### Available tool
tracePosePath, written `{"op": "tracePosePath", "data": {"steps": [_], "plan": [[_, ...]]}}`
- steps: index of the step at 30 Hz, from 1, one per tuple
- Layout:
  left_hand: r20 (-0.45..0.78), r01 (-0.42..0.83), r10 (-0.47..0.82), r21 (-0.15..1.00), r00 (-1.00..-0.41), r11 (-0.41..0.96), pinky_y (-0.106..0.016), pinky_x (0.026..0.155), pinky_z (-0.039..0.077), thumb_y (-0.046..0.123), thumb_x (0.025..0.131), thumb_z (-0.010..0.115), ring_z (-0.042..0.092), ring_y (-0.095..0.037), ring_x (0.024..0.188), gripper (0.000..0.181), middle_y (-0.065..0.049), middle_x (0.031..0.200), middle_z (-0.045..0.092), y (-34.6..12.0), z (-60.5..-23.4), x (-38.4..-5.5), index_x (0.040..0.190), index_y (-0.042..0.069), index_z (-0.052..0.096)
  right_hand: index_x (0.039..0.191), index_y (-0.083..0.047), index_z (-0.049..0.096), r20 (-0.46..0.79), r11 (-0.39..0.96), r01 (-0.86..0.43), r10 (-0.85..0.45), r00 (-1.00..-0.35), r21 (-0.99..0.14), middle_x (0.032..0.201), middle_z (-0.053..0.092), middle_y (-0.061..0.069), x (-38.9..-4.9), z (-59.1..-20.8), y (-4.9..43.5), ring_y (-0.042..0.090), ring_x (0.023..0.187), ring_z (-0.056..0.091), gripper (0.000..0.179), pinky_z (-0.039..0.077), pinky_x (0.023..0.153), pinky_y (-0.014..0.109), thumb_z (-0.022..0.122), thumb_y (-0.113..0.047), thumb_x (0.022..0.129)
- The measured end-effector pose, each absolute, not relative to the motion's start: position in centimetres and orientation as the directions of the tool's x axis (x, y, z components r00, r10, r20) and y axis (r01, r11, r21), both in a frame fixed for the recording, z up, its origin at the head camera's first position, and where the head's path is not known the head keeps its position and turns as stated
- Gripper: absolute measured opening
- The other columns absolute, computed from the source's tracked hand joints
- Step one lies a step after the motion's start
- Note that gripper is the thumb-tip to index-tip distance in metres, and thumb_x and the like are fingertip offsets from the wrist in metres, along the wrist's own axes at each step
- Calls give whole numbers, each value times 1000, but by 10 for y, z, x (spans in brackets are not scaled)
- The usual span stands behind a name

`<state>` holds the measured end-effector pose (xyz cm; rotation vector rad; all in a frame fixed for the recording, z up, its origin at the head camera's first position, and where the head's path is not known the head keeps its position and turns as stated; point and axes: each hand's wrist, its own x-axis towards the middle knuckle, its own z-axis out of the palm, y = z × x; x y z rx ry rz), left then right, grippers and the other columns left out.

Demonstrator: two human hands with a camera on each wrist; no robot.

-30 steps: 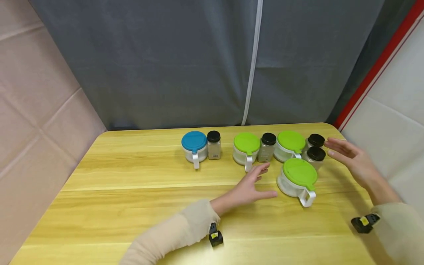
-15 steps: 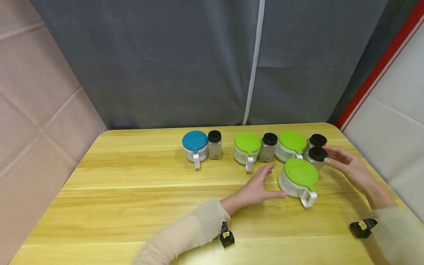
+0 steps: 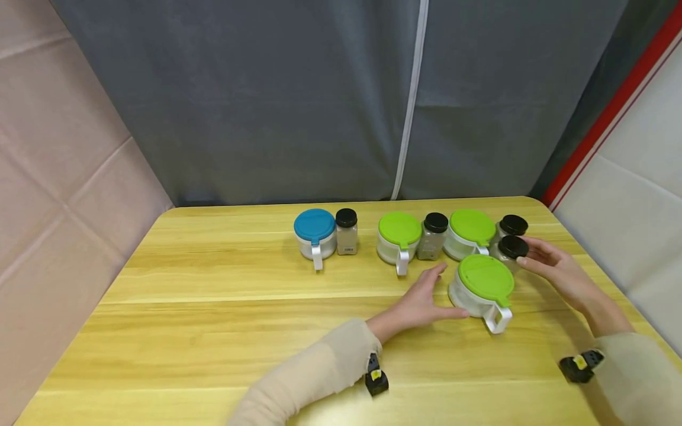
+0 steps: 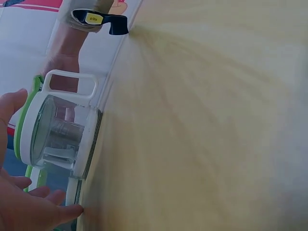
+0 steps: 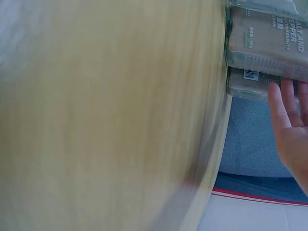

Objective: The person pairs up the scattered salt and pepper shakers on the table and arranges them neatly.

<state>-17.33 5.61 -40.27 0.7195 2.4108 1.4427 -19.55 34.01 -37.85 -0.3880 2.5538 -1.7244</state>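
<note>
My left hand (image 3: pixel 415 305) spreads its fingers left of a clear seasoning pot with a green lid (image 3: pixel 486 277) and white handle. Its thumb reaches the pot's near side; in the left wrist view the hand (image 4: pixel 24 204) lies spread beside the pot (image 4: pixel 89 137). My right hand (image 3: pixel 559 277) is at the front black-lidded seasoning jar (image 3: pixel 514 247), thumb on the near side and fingers behind. The right wrist view shows extended fingers touching a jar beside the one printed with pepper lettering (image 5: pixel 264 41). A second black-lidded jar (image 3: pixel 514 224) stands directly behind.
Along the back of the wooden table (image 3: pixel 186 331) stand a blue-lidded pot (image 3: pixel 314 226), a black-lidded jar (image 3: pixel 347 234), a green-lidded pot (image 3: pixel 399 229), another jar (image 3: pixel 433 236) and another green-lidded pot (image 3: pixel 472 226). A grey curtain (image 3: pixel 266 106) hangs behind; a white wall (image 3: pixel 639 236) bounds the right.
My left hand has moved right, its thumb now at the near green-lidded pot. My right hand has come left and slightly down, thumb and fingers now about the front black-lidded jar.
</note>
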Motion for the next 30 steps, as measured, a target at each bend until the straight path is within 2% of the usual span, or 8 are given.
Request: {"op": "tracePosePath", "data": {"steps": [9,16,22,27,30], "plan": [[66,314,520,859,-851,404,-25,92,32,41,66,75,35,-12,117,95,-1,137,28,71,-402,-181,140,15,20,126,-19,46,131,279,-194,-228,-965,-941,105,54,-13,-196,-381,340,-3,93,50,39,40,73,11,51,-5,89],[63,309,500,851,-864,426,-28,92,33,43,65,75,34,-12,119,97,-1,138,27,80,-400,-187,140,16,20,127,-18,45,142,272,-207,-240,-960,-940,106,53,-13,-196,-379,337,-2,94,50,42,40,73,10,50,-2,89],[88,332,496,841,-864,428,-27,93,32,44,64,75,33,-10,118,95,2,134,32,88,-398,-192,138,15,23,130,-18,42,96,387,-156,-171,-981,-909,104,52,-14,-195,-376,334,-1,92,50,43,40,72,11,52,-10,89],[115,359,516,842,-849,403,-25,93,32,42,64,76,35,-6,115,94,5,130,35,94,-399,-195,138,16,23,134,-21,38,53,480,-121,-152,-987,-869,105,48,-9,-194,-375,334,1,89,48,47,40,71,12,53,-22,90],[144,385,530,842,-836,379,-23,92,32,39,65,76,36,-5,113,92,6,127,36,97,-399,-196,137,17,24,135,-22,36,48,497,-119,-153,-987,-859,107,47,-7,-193,-374,335,1,90,47,49,39,70,11,53,-23,90]]}}
